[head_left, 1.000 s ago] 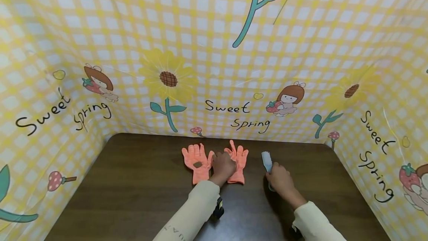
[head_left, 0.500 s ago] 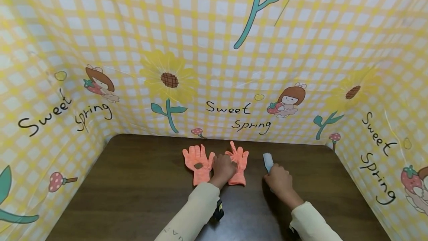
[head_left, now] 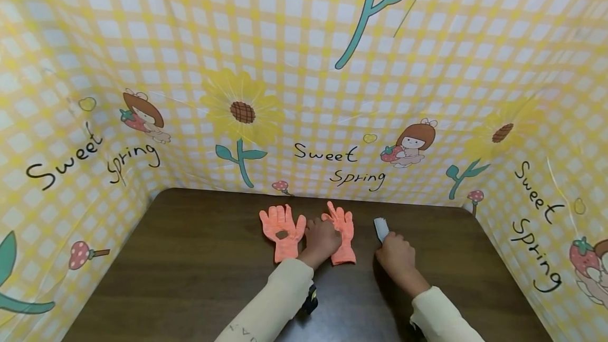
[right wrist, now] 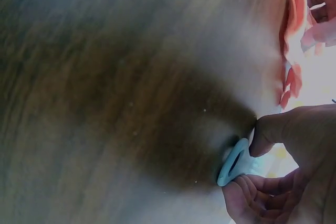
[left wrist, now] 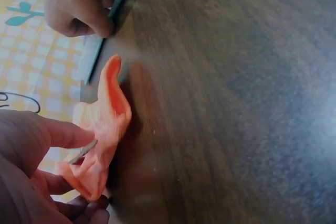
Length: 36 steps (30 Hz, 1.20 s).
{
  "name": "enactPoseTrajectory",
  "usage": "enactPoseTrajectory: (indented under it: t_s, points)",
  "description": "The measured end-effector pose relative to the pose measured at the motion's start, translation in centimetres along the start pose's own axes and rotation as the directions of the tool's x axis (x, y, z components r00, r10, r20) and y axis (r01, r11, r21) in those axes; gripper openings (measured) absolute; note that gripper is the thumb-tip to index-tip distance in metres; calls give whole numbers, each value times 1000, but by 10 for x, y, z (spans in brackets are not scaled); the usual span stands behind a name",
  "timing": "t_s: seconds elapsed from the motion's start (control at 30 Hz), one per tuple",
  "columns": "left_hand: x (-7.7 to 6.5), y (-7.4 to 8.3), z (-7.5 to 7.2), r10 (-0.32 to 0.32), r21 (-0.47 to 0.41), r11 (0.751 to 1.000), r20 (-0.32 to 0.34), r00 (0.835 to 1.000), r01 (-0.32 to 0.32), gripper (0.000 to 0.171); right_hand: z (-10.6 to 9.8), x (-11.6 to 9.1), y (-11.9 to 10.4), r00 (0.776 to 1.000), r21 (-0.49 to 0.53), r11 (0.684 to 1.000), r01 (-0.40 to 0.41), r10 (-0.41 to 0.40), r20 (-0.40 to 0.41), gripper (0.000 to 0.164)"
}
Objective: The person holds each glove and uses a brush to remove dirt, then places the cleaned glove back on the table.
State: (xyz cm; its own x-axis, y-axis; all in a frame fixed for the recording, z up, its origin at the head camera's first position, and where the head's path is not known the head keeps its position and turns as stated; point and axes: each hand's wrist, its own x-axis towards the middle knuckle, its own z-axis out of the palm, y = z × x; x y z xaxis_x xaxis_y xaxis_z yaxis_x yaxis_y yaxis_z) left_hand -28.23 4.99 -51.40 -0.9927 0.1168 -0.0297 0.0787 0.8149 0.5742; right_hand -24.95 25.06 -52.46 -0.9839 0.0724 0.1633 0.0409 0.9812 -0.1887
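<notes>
Two coral-orange work gloves lie side by side on the dark wooden table. The left glove (head_left: 274,220) is spread with its fingers away from me and has a brown patch on its palm. My left hand (head_left: 322,239) pinches the right glove (head_left: 348,241) at its thumb side; in the left wrist view, the thumb presses the glove (left wrist: 107,129) beside a brown patch. To the right, my right hand (head_left: 398,256) grips a light blue brush (head_left: 381,228) with whitish bristles pointing away. The right wrist view shows the brush's looped handle end (right wrist: 229,169) between thumb and fingers.
A yellow checked cloth (head_left: 304,94) printed with flowers and "Sweet Spring" stands along the back and both sides of the table (head_left: 190,278). A black strap device (head_left: 311,298) is worn on the left wrist.
The right glove has shifted slightly right and toward me, along with my left hand. The brush in my right hand has moved slightly, and its handle end is now hidden in the head view.
</notes>
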Motion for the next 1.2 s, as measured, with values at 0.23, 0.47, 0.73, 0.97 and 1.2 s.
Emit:
enactPoseTrajectory:
  t_s: [0.23,0.47,0.73,0.97,1.2]
  points:
    - [-1,2,9,43,110,993,-69,997,-35,23,-1,-1,0,1000,0,1000,9,-9,-9,22]
    - [2,-1,10,13,28,1000,-75,997,-11,23,0,-1,-1,1000,-5,1000,3,-3,-9,23]
    - [5,-5,2,-56,-102,993,-11,998,54,36,5,0,-2,1000,-3,1000,-6,6,-4,22]
    - [6,-10,4,-68,-247,967,-25,997,60,37,6,1,-1,1000,-15,1000,-7,7,-21,25]
    - [6,-11,2,-130,-580,803,49,990,134,37,6,1,3,999,-30,1000,-6,5,-44,23]
